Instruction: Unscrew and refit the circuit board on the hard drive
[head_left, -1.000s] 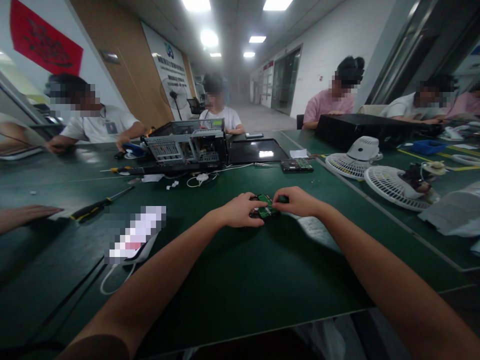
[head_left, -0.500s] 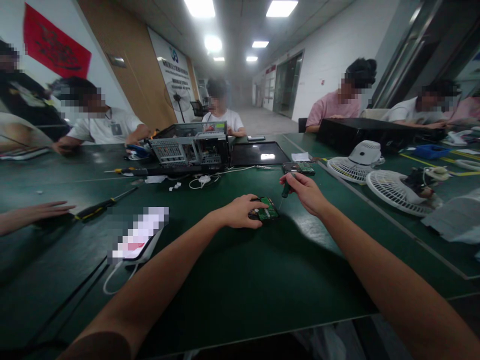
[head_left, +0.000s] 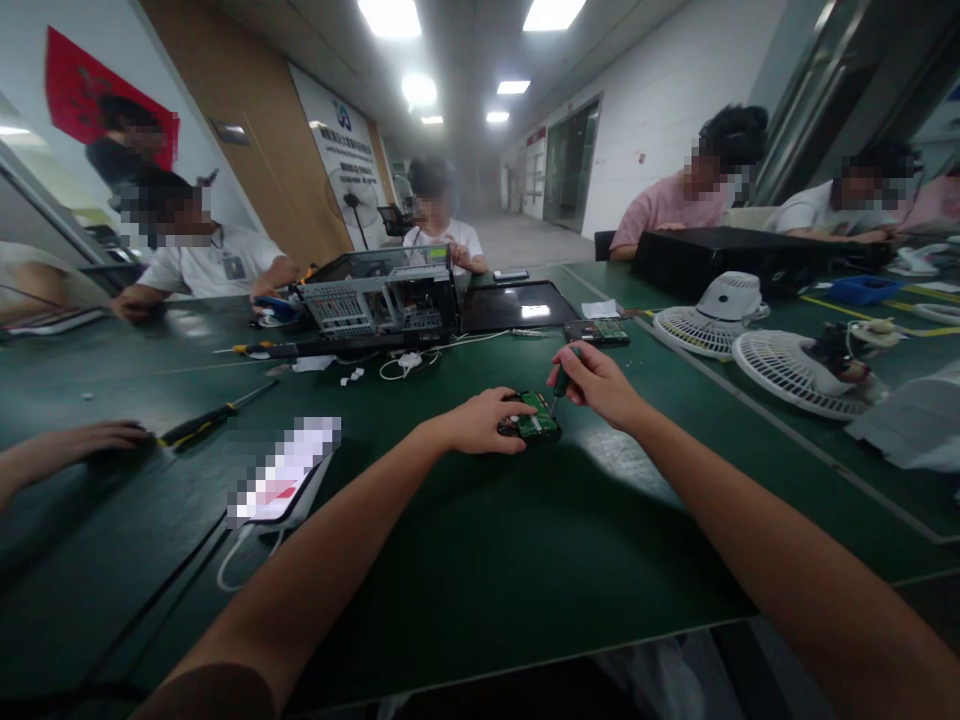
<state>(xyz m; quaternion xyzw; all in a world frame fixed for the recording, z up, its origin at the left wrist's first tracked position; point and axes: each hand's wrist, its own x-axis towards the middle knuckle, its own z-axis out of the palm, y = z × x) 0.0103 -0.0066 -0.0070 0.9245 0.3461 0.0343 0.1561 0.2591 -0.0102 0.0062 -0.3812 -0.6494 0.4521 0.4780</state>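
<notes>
A hard drive [head_left: 541,424] with a green circuit board facing up lies on the green table. My left hand [head_left: 489,420] is closed round its left side, with a finger across the board and the thumb at the near edge. In my right hand [head_left: 596,382] is a screwdriver [head_left: 561,380] with a dark green handle, pinched between thumb and fingers. Its shaft points down at the far right part of the board; whether the tip touches a screw is too small to tell.
An opened computer case [head_left: 379,300], a dark flat panel [head_left: 517,306] and a second drive [head_left: 598,332] stand beyond my hands. A phone [head_left: 289,475] and a larger screwdriver [head_left: 214,420] lie left, beside another person's hand [head_left: 75,450]. Fan parts [head_left: 795,370] are at right.
My right hand has moved a little left, bringing the screwdriver from beside the hard drive to over its board. My left hand stays on the drive. A person has appeared at the back left.
</notes>
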